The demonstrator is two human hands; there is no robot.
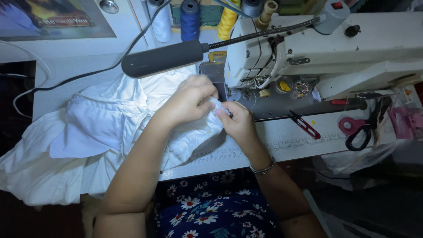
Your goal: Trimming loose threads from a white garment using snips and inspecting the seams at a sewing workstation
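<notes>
The left hand and right hand are pinched together on a fold of white cloth, near the machine. The pinched fold, seemingly small, could slip, or the cloth's hanging weight could drag it off the surface.

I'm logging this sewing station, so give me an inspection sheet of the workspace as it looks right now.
Surface: pale sewing table, partly covered by cloth.
Job's things: crumpled white fabric garment; white industrial sewing machine.
Clutter: black-handled scissors, red thread snips, pink clip, thread cones.
Hands: left hand and right hand both pinch the fabric by the needle area.
Cables: dark cord runs from the gooseneck lamp.
Surroundings: dark floor, floral skirt.
</notes>
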